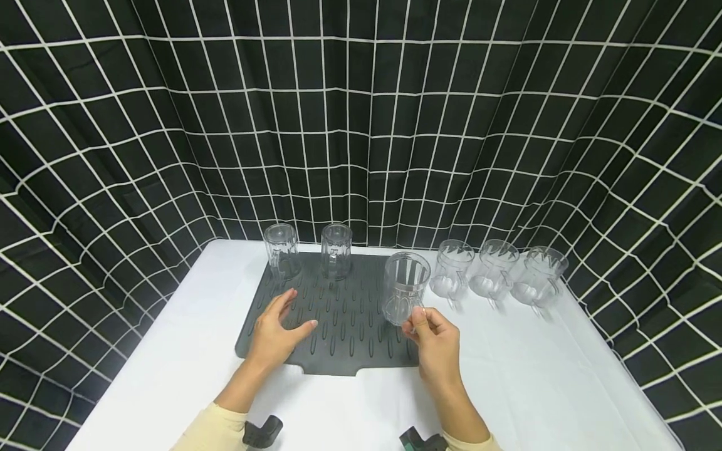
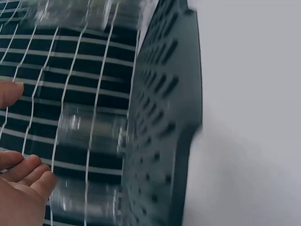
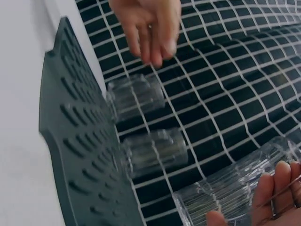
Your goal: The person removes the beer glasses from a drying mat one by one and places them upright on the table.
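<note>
"What is held, and how?"
"My right grip [image 1: 437, 344] pinches a clear glass mug [image 1: 406, 282] low on its side, at the right of the grey mat [image 1: 338, 319]; my left grip [image 1: 277, 332] is spread wide."
"And elsewhere?"
"Two mugs [image 1: 336, 250] stand on the mat's far part; three mugs [image 1: 492, 272] stand rightward on the tabletop [image 1: 536, 376]."

Two clear mugs [image 1: 336, 254] stand along the far edge of the ridged mat [image 1: 333, 347], three matching mugs [image 1: 494, 269] near the surface's [image 1: 564, 382] far right corner. The right hand [image 1: 434, 341] pinches another mug [image 1: 405, 288] by the mat's right edge; the left hand [image 1: 273, 335] spreads over its left side.
</note>
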Tool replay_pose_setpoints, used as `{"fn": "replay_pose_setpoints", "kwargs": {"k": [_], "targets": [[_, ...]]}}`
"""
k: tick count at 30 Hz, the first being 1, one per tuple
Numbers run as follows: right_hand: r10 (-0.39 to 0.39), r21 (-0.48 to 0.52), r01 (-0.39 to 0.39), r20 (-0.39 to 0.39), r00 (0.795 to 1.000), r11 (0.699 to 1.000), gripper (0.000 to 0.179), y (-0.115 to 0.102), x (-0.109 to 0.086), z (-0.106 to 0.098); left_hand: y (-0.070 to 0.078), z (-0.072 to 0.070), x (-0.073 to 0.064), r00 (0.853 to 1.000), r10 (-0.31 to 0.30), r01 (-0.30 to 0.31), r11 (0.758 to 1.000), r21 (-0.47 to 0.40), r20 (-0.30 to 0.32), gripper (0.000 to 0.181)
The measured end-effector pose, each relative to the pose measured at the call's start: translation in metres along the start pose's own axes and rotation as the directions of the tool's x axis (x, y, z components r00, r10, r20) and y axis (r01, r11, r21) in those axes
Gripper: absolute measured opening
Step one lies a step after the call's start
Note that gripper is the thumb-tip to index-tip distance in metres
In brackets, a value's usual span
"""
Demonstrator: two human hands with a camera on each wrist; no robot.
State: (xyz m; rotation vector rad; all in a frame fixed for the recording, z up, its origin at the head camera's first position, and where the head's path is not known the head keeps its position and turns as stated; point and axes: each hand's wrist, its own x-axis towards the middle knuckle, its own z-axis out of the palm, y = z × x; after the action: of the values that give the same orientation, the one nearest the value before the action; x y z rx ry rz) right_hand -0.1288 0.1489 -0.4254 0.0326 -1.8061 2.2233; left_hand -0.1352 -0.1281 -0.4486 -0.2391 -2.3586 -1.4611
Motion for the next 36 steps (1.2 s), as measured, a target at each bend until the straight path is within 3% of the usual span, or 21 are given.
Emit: {"fn": "replay_pose_setpoints", "kwargs": {"k": [9,20,24,36], "targets": [[-0.022,0.004,0.022,-0.118,0.993,1.0,0.031,-0.003,0.002,-0.027,-0.028,-0.036,-0.01,0.99,-0.123,0.127,0.99,0.054,-0.069,0.078],[-0.027,0.046,0.039,-0.235,0.972,0.998,0.032,0.002,0.002,-0.055,-0.049,-0.056,-0.017,0.966,-0.23,0.24,0.968,0.076,-0.119,0.078],[-0.025,0.064,0.043,-0.26,0.965,0.997,0.033,0.005,0.001,-0.064,-0.058,-0.059,-0.018,0.956,-0.274,0.282,0.956,0.075,-0.101,0.081],[-0.015,0.112,0.052,-0.312,0.95,0.992,0.026,0.012,0.004,-0.081,-0.076,-0.066,-0.027,0.906,-0.421,0.419,0.905,0.072,0.029,0.096]]}}
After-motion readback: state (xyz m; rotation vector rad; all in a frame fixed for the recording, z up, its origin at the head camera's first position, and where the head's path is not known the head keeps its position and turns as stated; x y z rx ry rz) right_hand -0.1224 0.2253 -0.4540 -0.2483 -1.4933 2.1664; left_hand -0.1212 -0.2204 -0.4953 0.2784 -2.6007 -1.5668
